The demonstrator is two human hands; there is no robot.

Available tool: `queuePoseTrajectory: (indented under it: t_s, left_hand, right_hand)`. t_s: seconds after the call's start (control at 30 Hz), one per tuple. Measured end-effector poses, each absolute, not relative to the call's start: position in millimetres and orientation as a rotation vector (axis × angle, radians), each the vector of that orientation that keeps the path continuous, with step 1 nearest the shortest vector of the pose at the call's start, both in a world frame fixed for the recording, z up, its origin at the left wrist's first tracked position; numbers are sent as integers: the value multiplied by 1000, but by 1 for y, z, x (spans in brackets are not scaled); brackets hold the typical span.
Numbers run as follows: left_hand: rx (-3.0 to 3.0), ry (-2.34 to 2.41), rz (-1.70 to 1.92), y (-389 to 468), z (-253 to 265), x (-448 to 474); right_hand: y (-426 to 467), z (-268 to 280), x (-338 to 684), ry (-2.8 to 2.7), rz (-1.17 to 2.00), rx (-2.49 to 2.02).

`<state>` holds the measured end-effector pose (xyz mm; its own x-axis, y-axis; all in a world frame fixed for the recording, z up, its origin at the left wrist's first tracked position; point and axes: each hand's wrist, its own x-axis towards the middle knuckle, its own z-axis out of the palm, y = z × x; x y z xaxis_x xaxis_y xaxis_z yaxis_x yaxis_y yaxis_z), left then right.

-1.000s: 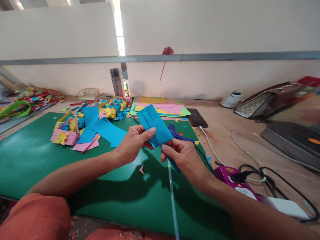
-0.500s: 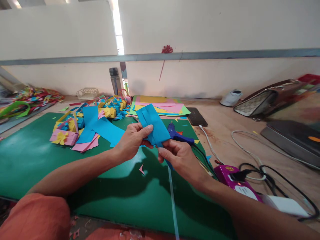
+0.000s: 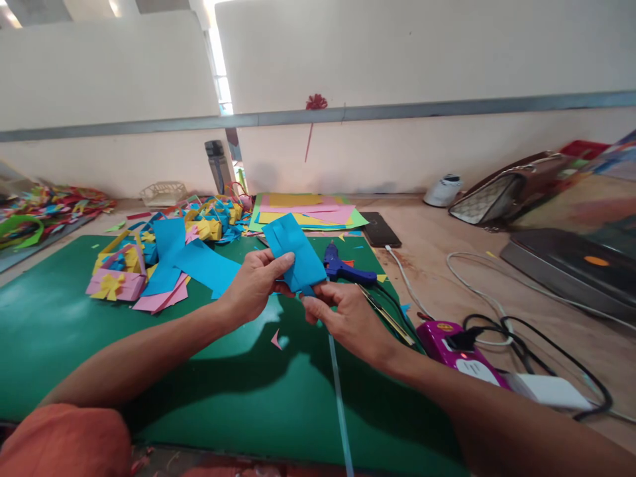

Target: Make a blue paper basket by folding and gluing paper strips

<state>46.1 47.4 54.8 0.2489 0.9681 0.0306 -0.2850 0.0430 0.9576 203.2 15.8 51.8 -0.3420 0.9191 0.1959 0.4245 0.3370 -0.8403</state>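
Observation:
A folded piece of blue paper [image 3: 297, 248] is held tilted above the green mat [image 3: 209, 391]. My left hand [image 3: 258, 281] pinches its left side, thumb lying on top and fingers underneath. At the lower right corner, my right hand [image 3: 342, 315] grips the same paper between thumb and fingers; the fingertips are partly hidden. Just beyond the right hand lies a blue glue gun [image 3: 342, 268]. Flat blue sheets [image 3: 206, 262] and pink paper pieces [image 3: 163, 298] rest left of my hands. A small pink scrap [image 3: 277, 340] lies below the held paper.
Small paper baskets [image 3: 116, 281] stand at the left. Stacked coloured sheets [image 3: 308, 211] lie behind, near a phone [image 3: 381, 230] on a white cable. At the right are a cutter knife [image 3: 387, 317], a purple power strip [image 3: 454, 348] and looped cords. A bottle [image 3: 217, 165] stands against the wall.
The camera view has shifted slightly, so the scene sits further left. Both hands keep their hold on the blue paper, with hardly any change in their pose.

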Motion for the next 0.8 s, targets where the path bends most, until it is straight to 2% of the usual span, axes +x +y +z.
queuePoseTrajectory:
  t_s: [0.8]
  left_hand:
    - [1093, 769, 1119, 46, 57, 45]
  right_hand:
    - [18, 53, 204, -1951, 914, -1149]
